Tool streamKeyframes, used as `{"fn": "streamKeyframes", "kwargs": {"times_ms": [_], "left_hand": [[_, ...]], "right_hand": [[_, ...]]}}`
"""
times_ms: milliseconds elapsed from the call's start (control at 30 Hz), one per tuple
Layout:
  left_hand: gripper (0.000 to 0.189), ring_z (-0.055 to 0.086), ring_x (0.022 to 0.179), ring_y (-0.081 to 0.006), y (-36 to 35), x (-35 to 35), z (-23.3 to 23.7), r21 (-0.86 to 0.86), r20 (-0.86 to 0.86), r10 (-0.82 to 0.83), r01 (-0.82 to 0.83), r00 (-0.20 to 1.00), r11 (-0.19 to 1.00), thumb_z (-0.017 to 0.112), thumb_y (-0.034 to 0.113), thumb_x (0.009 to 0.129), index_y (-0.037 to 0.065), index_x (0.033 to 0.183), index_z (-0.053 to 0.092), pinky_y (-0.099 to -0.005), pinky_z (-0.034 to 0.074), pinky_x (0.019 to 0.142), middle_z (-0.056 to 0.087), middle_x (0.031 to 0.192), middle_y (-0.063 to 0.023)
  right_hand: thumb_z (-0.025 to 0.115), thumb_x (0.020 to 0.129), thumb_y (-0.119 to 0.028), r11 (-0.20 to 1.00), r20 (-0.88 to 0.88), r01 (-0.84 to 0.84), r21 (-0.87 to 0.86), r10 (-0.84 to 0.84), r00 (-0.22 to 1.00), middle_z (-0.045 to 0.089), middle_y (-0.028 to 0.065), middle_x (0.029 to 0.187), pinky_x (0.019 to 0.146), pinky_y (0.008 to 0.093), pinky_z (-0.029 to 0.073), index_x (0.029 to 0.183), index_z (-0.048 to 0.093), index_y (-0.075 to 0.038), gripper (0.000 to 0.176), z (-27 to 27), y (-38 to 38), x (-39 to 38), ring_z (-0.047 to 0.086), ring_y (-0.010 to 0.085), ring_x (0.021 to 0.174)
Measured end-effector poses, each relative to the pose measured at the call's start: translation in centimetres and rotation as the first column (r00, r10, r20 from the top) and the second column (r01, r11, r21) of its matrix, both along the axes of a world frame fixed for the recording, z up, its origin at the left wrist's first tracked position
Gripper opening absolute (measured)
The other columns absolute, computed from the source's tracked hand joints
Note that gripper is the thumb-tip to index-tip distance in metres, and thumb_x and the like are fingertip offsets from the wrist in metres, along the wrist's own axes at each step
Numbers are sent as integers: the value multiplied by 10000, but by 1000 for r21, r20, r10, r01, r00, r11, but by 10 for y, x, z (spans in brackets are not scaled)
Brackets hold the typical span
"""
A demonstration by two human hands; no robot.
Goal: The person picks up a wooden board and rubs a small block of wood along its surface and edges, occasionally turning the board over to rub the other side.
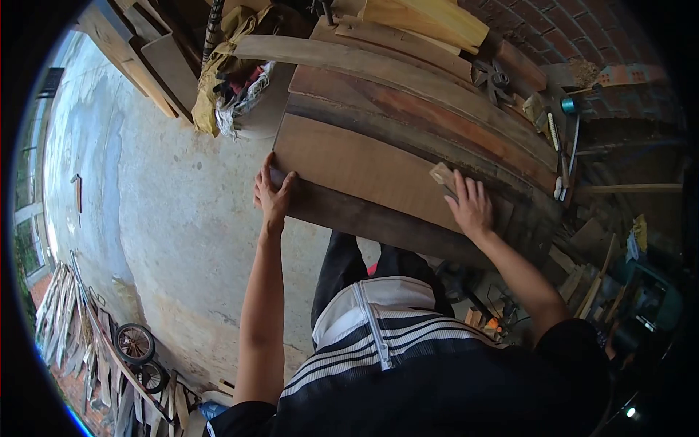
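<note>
Smooth grey concrete floor (193,211), stained and paler toward the far left, runs beside a workbench (408,244) of dark, worn planks; rough red brickwork (546,33) rises behind it. Across the bench lies a flat brown wooden panel (357,164), its upper edge bowed in a shallow curve and its face evenly matte.

At the panel's left end, the left hand (272,193) rests with thumb and forefinger spread apart by the corner; whether its other fingers grip the edge, I cannot tell. Near the opposite end, the right hand (472,207) holds a small wooden block (441,173) between thumb and fingers, its pale, squared end jutting past the fingertips above the panel's surface.

Beyond the panel stretch a reddish, streaky plank (408,109) and a long, curved, grey-brown board (349,62), whose left tip overhangs the bench. Yellowish, clean-faced timber (426,20) sits farther back. Two spoked wheels (135,343) stand on the lower left, near weathered wood strips (65,320).
</note>
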State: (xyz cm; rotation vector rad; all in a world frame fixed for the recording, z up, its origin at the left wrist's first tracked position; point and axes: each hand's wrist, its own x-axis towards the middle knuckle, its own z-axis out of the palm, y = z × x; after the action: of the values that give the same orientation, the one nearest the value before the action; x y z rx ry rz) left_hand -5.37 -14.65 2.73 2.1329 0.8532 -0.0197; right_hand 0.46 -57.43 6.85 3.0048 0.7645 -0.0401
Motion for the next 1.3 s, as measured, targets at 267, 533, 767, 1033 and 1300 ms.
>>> {"fn": "streamKeyframes", "kwargs": {"times_ms": [267, 533, 767, 1033, 1300], "left_hand": [[676, 381, 1298, -325, 3, 2, -15, -51, 28, -4, 5, 1000, 999, 692, 396, 819, 304, 1420, 399, -519, 218, 1072, 439, 1403, -100], [727, 430, 1266, -332, 3, 1, -22, -69, 166, 27, -16, 986, 998, 714, 420, 787, 257, 1420, 395, -481, 290, 1062, 460, 1388, -123], [627, 527, 1142, -294, 16, 0, -40, -197, 279, 26, 31, 960, 980, 759, 282, 779, 113, 1322, 494, -398, 420, 962, 536, 1275, -159], [636, 421, 1248, -295, 2, 1, -8, -170, 99, 71, -53, 993, 984, 702, 333, 784, 210, 1355, 451, -445, 199, 1084, 499, 1332, -90], [649, 379, 1280, -313, -1, -1, -2, -3, 42, 60, -60, 997, 998, 686, 387, 782, 213, 1356, 437, -457, 170, 1082, 497, 1334, -90]], "right_hand": [[628, 838, -387, 915, 58, -219, 339, 212, 975, 540, 92, 1171, 874, 491, 452, 1320, 436, -57, 615, -34, 273, 71, 500, 282, 1129], [697, 775, -401, 966, 145, -47, 254, 10, 989, 533, 63, 1072, 751, 428, 509, 1327, 471, -113, 663, -18, 129, 31, 533, 268, 1002], [653, 834, -387, 920, 129, 391, 17, -390, 912, 500, 110, 1003, 734, 422, 511, 1373, 430, -131, 637, 1, -124, -30, 535, 313, 933], [632, 860, -370, 994, 39, 112, 2, -112, 993, 498, 117, 983, 715, 418, 500, 1413, 398, -141, 643, 7, -65, -22, 537, 319, 917], [655, 834, -378, 943, 5, -199, 265, 205, 979, 521, 100, 1088, 815, 476, 470, 1349, 425, -142, 611, -9, 242, 68, 529, 292, 1024]]}}
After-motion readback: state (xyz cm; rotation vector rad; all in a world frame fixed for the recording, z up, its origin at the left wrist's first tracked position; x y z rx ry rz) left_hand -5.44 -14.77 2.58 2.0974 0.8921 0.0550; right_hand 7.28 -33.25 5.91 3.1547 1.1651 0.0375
